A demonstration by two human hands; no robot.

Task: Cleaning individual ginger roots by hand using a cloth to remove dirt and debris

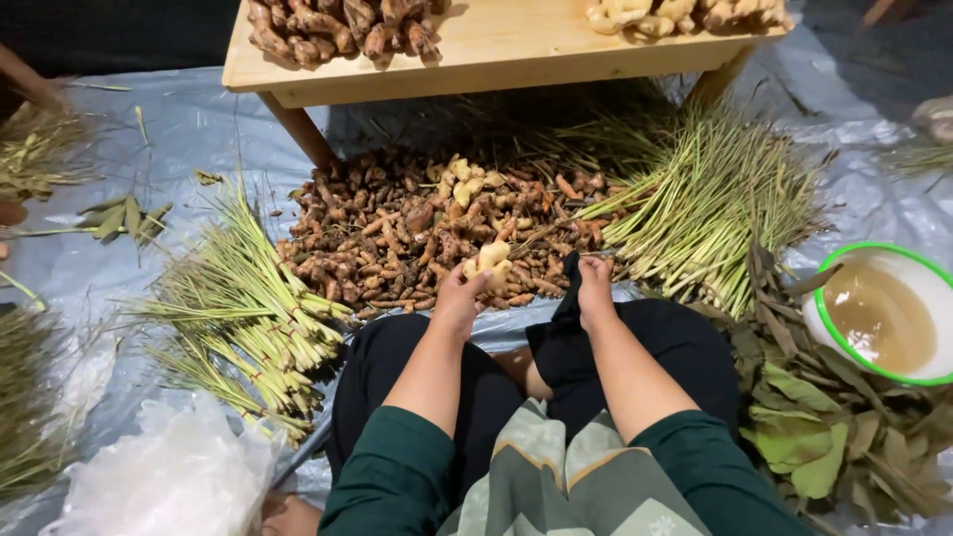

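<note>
Fingers of the left hand are being kept curled shut around a pale ginger piece, which is being held at the fingertips so that its knobbly top is sticking out above them, just over the near edge of the brown root heap. The right hand is being rested close by, its fingers bent down against a dark cloth at the knee; whether anything is being gripped there cannot be told. Both hands are being held above a grey plastic sheet. Lemongrass bundles are being kept to the left, more stalks to the right. Beyond these, dried leaves and a green-rimmed bowl of brownish liquid are lying at the right, and a wooden table is standing behind the heap.
</note>
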